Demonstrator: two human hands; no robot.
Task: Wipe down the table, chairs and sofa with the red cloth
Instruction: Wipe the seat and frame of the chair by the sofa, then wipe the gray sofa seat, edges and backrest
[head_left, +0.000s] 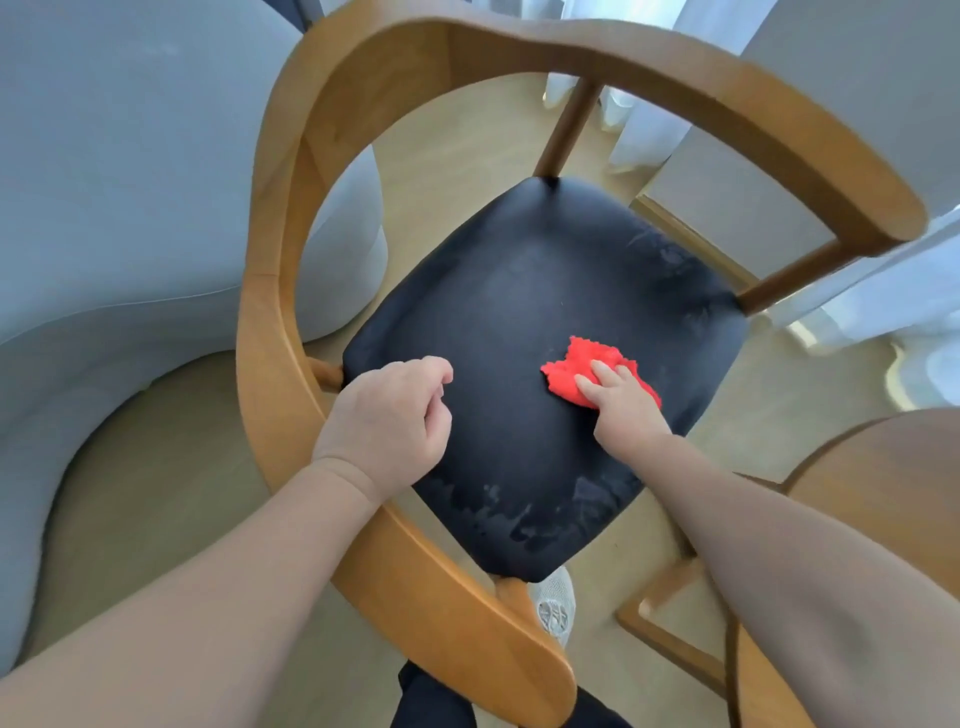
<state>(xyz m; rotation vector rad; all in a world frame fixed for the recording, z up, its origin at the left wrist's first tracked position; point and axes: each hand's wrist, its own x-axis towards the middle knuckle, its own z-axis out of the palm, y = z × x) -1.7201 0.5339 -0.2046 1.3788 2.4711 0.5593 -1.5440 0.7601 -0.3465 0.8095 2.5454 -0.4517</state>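
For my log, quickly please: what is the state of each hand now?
Left hand: closed, fingers curled, holding nothing visible.
Right hand: open, flat fingers pressing the red cloth on the chair seat.

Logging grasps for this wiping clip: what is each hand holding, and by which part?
Right hand presses the red cloth, over its near edge, flat onto the chair seat; left hand, curled, holds nothing.
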